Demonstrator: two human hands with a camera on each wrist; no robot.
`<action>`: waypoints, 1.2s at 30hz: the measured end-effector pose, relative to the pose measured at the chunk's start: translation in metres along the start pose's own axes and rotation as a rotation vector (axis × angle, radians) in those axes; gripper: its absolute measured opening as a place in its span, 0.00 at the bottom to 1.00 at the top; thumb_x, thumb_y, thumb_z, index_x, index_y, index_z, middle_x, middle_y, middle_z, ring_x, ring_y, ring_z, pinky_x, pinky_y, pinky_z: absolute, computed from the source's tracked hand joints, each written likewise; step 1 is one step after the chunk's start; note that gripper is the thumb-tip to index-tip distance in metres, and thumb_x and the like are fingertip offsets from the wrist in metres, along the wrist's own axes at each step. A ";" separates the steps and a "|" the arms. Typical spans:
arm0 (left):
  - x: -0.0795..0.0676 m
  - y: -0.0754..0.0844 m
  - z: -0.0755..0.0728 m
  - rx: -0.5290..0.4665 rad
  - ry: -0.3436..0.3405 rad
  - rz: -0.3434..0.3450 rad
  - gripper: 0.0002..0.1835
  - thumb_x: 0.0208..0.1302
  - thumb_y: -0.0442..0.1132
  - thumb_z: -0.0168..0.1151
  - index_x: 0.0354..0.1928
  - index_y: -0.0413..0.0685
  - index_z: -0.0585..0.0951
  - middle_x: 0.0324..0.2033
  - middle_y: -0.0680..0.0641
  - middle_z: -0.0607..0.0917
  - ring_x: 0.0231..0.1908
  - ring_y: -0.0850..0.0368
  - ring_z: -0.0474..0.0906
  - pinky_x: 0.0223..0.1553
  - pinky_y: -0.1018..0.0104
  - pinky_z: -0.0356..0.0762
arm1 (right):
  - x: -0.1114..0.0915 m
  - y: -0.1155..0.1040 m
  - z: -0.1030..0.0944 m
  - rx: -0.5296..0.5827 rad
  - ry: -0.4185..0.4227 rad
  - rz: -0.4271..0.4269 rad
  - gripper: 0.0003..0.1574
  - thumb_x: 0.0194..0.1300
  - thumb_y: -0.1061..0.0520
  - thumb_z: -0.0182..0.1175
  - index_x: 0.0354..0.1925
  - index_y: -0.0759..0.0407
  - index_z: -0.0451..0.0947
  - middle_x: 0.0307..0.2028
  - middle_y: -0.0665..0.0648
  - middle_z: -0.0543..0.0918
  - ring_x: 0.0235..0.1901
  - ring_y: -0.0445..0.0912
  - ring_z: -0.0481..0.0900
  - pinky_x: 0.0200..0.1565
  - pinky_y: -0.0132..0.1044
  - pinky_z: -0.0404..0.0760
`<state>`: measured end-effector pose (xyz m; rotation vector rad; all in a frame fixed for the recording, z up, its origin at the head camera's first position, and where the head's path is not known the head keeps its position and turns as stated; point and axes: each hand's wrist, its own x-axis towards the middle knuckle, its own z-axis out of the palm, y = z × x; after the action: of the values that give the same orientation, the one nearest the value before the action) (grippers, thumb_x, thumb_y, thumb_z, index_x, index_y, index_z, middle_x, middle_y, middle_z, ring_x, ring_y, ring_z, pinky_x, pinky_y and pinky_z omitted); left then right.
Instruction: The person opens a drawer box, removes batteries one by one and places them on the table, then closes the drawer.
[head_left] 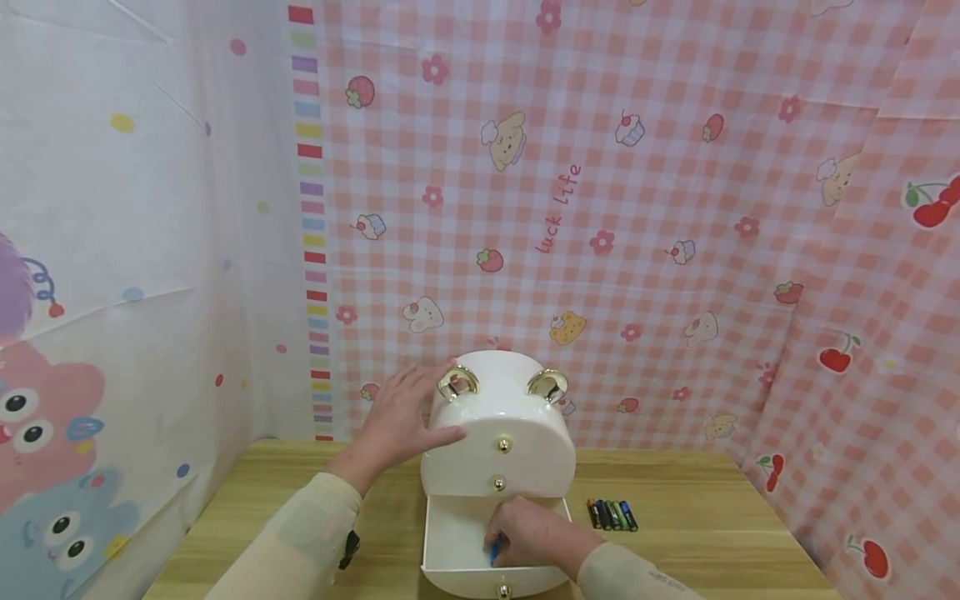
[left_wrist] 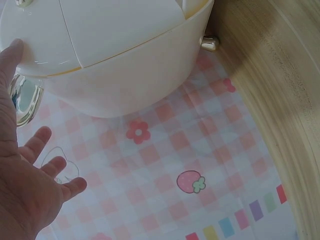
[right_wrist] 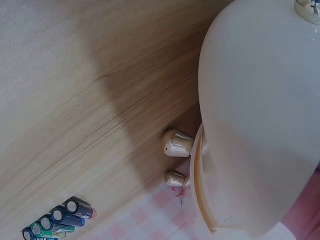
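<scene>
A white rounded drawer box with gold ring ears and gold knobs stands on the table. Its bottom drawer is pulled out toward me. My right hand reaches down into this drawer and pinches a slim blue battery between thumb and fingers; most of the battery is hidden by the hand. At the box's upper left, my left hand steadies it with spread fingers, the thumb lying against the front face near the left ear. In the left wrist view that thumb touches the white front.
Several batteries lie side by side on the wooden table, right of the box. Gold feet stick out from the box in the right wrist view. A pink checked cloth hangs behind, and a white patterned one at left.
</scene>
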<state>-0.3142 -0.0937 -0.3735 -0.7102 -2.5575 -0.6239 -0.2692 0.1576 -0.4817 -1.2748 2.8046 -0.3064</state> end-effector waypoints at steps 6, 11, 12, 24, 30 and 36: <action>0.000 0.000 0.000 0.006 -0.003 -0.003 0.55 0.58 0.66 0.77 0.84 0.62 0.63 0.73 0.44 0.79 0.78 0.35 0.67 0.81 0.31 0.59 | 0.000 0.000 0.001 -0.051 0.006 0.032 0.11 0.51 0.57 0.84 0.35 0.50 0.94 0.31 0.41 0.91 0.30 0.26 0.78 0.35 0.14 0.74; 0.000 0.001 -0.002 0.007 0.000 0.000 0.55 0.57 0.66 0.77 0.84 0.62 0.63 0.72 0.44 0.80 0.77 0.37 0.68 0.82 0.33 0.58 | -0.001 -0.001 0.003 -0.096 0.018 0.069 0.13 0.50 0.53 0.84 0.35 0.48 0.93 0.32 0.40 0.91 0.27 0.25 0.75 0.32 0.16 0.74; 0.000 0.001 -0.002 0.007 0.002 0.002 0.55 0.57 0.66 0.77 0.84 0.62 0.63 0.72 0.44 0.80 0.77 0.37 0.68 0.82 0.33 0.58 | -0.001 0.000 0.003 -0.096 0.018 0.077 0.13 0.50 0.53 0.84 0.35 0.48 0.93 0.32 0.40 0.91 0.27 0.25 0.75 0.32 0.16 0.74; 0.000 0.002 -0.002 0.008 -0.003 -0.005 0.55 0.57 0.66 0.78 0.84 0.62 0.64 0.72 0.42 0.79 0.78 0.36 0.67 0.81 0.32 0.59 | -0.006 0.001 -0.006 0.170 0.036 0.171 0.10 0.54 0.51 0.79 0.35 0.51 0.91 0.29 0.38 0.86 0.29 0.27 0.75 0.35 0.22 0.78; 0.000 0.001 -0.002 0.016 0.002 0.000 0.55 0.57 0.66 0.77 0.84 0.63 0.63 0.72 0.42 0.80 0.78 0.35 0.67 0.81 0.33 0.60 | -0.009 0.000 -0.017 0.291 0.060 0.127 0.09 0.56 0.55 0.76 0.36 0.56 0.92 0.30 0.42 0.87 0.29 0.25 0.75 0.35 0.21 0.80; 0.000 0.002 -0.002 0.014 0.000 -0.002 0.56 0.57 0.66 0.77 0.84 0.65 0.62 0.72 0.43 0.80 0.78 0.36 0.67 0.81 0.34 0.59 | -0.016 -0.004 -0.029 0.404 0.063 0.096 0.15 0.58 0.52 0.78 0.40 0.61 0.92 0.34 0.50 0.92 0.33 0.27 0.80 0.40 0.24 0.83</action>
<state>-0.3129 -0.0934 -0.3714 -0.7037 -2.5606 -0.6065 -0.2595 0.1715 -0.4532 -1.0509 2.6483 -0.8673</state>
